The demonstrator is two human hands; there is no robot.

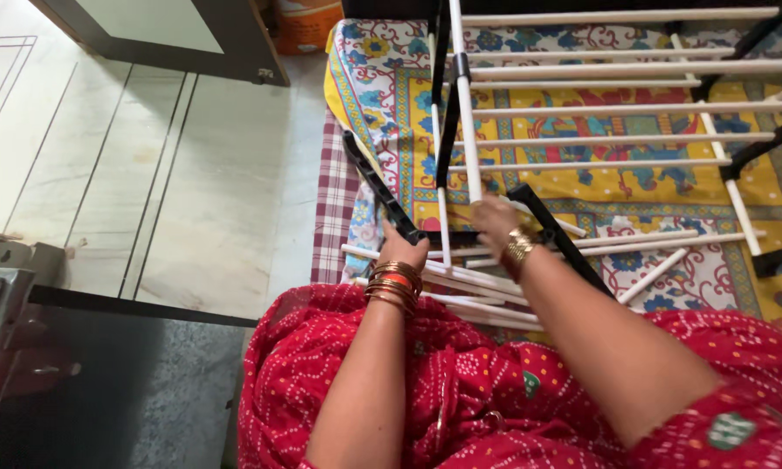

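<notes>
A: Item: drying rack [582, 113], white rods, black joints, lying over a patterned bedsheet [382, 95].
B: Hands?
A: Left hand [402, 243] closed round a black bar [378, 187]; right hand [495, 221] closed on a white rod [467, 113].
B: Step?
A: Seemingly folding or unfolding the frame; both grips must stay firm as sections swing.

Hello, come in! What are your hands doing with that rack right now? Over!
Left hand grips black bar. Right hand on white rod. Loose rods across lap.
</notes>
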